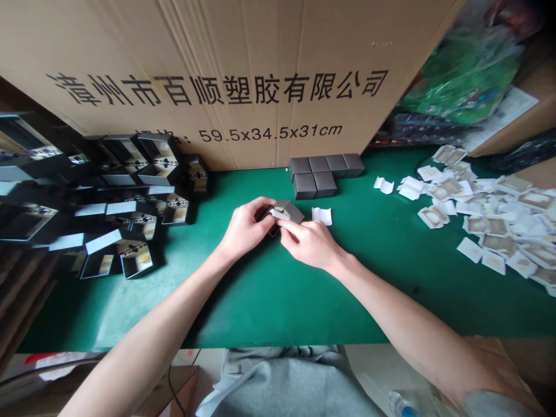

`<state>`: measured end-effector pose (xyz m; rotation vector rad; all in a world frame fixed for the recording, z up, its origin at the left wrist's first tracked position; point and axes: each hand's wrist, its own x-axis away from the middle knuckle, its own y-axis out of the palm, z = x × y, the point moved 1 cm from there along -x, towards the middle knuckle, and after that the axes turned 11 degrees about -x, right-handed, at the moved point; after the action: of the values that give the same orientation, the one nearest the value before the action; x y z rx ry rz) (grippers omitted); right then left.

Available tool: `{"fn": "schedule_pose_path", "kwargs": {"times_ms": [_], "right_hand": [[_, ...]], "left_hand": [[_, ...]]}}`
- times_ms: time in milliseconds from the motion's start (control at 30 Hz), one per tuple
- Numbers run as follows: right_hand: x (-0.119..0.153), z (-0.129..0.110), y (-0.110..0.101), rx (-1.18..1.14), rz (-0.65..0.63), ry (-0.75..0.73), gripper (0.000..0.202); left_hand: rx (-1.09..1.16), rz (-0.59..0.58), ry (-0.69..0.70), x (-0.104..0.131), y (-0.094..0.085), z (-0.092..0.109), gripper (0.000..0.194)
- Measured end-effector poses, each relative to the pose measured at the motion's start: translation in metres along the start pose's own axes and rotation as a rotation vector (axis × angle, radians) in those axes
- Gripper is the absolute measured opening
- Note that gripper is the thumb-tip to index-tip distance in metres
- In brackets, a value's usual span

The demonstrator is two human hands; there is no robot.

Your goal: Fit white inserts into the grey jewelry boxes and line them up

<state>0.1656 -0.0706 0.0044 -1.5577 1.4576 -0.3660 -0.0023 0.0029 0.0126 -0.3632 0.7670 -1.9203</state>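
Observation:
A small dark grey hinged box (pixel 290 209) is between my hands over the middle of the green table, with something pale showing at its opening. My left hand (pixel 247 227) is closed around the box's left side, thumb on the front. From the right, my right hand (pixel 311 242) grips its near edge, index finger reaching along the opening. Part of the box is hidden behind my fingers. Just beyond my right hand lies a folded white insert (pixel 322 216). Several shut grey boxes (pixel 315 180) stand in a block behind it.
Open dark boxes (pixel 138 259) are stacked at the left. White and beige inserts (pixel 489 223) lie heaped on the right of the green table (pixel 369 278). A tall printed cardboard carton (pixel 243 52) stands along the back. Green plastic-wrapped goods (pixel 469 75) sit at the back right.

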Motion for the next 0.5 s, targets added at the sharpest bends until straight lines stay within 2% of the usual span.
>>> {"fn": "schedule_pose_path", "kwargs": {"times_ms": [267,500], "right_hand": [[0.0020,-0.0003,0.0001,-0.021,0.055,-0.026,0.037],[0.0006,-0.0028,-0.0020,0.018,-0.048,0.005,0.045]], "left_hand": [[-0.020,0.005,-0.033,0.0002,-0.0012,0.0021,0.030],[-0.049,-0.025,-0.049,0.0000,-0.0051,0.0069,0.042]]}}
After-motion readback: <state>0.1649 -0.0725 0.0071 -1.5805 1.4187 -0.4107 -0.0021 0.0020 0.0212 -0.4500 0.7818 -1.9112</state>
